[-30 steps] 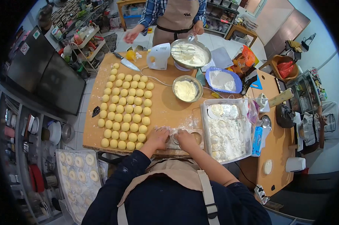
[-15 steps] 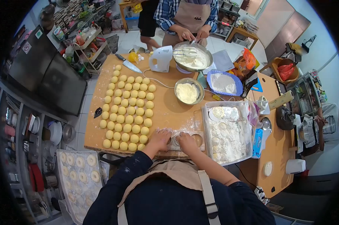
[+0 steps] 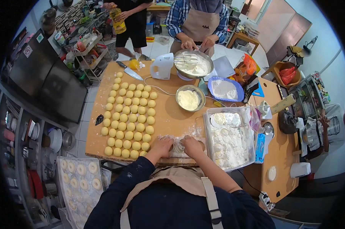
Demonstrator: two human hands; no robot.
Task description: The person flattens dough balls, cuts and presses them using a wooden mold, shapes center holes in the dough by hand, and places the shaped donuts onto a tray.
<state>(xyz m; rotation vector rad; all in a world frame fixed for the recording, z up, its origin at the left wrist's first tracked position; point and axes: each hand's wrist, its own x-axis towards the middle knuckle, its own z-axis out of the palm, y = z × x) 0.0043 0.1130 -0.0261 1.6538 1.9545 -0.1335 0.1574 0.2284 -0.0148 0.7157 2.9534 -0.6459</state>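
My left hand rests palm down at the left end of a flour-dusted board, its fingers stretched toward the middle. My right hand is on the board's right part with its fingers bent down and drawn together. Between the hands lies a pale, round, floury piece, apparently dough, partly hidden by fingers. Whether my right fingers grip its edge is too small to tell. Left of my hands, several rows of round yellow dough balls cover the wooden table.
To the right stands a plastic tub with floured rounds. Beyond are a bowl of creamy mixture, a blue flour tray, a hand mixer and a knife. A co-worker handles a large bowl; another person holds an oil bottle.
The view has shifted slightly. My hands stay on the board, with small finger movements around the round piece. The person at the back left now shows more fully, holding the oil bottle.
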